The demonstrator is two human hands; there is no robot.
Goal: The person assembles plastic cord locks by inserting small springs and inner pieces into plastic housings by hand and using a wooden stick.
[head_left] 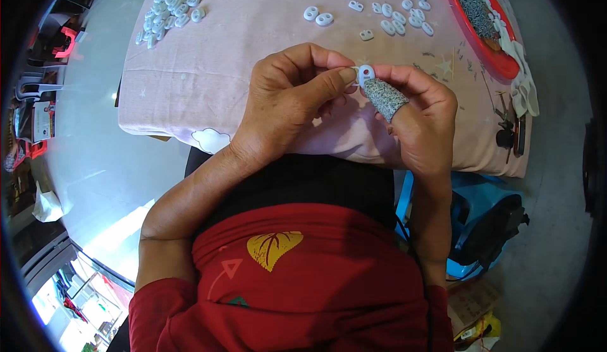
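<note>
A small white oval plastic piece (367, 72) with holes in it is held up over the near part of the table. My left hand (284, 96) pinches its left side between thumb and fingertips. From the other side my right hand (427, 109) grips the same piece, its thumb wearing a speckled grey knitted finger sleeve (386, 98). Both hands are closed, and the lower end of the piece is partly hidden by the sleeved thumb. Beyond my hands lie several loose white oval pieces (392, 20) of the same kind.
The table has a pale pink cloth (171, 86). A heap of white pieces (167, 11) sits far left. At the far right, a red tray (506, 67) holds small grey bits, with white gloves (523, 86) over its edge. Keys (505, 136) lie near the right edge; a blue stool (465, 206) stands below.
</note>
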